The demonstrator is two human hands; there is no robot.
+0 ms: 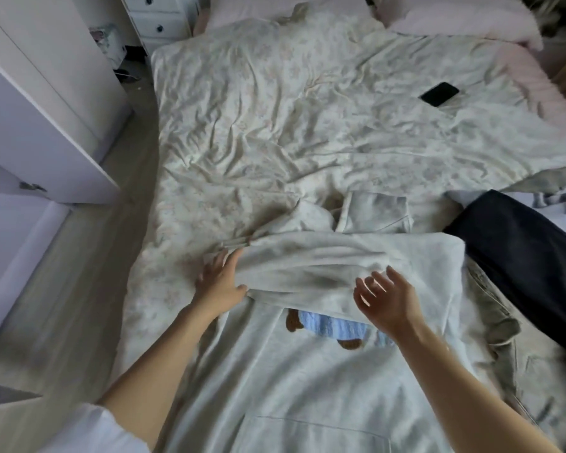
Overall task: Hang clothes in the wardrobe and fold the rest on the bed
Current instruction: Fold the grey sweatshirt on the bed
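A pale grey hoodie (275,371) with a brown bear in a blue jumper on its chest lies front-up on the bed (275,109). One sleeve (307,273) is folded across the chest. My left hand (218,282) rests at the left edge of that sleeve fold, fingers spread, thumb against the cloth. My right hand (386,299) hovers open over the folded sleeve, fingers relaxed and holding nothing. The hood (307,217) and a cuff lie beyond the fold.
A dark navy garment (520,256) lies to the right of the hoodie. A black phone (438,94) sits on the duvet at the far right. The open white wardrobe door (46,125) stands on the left, with a strip of floor between.
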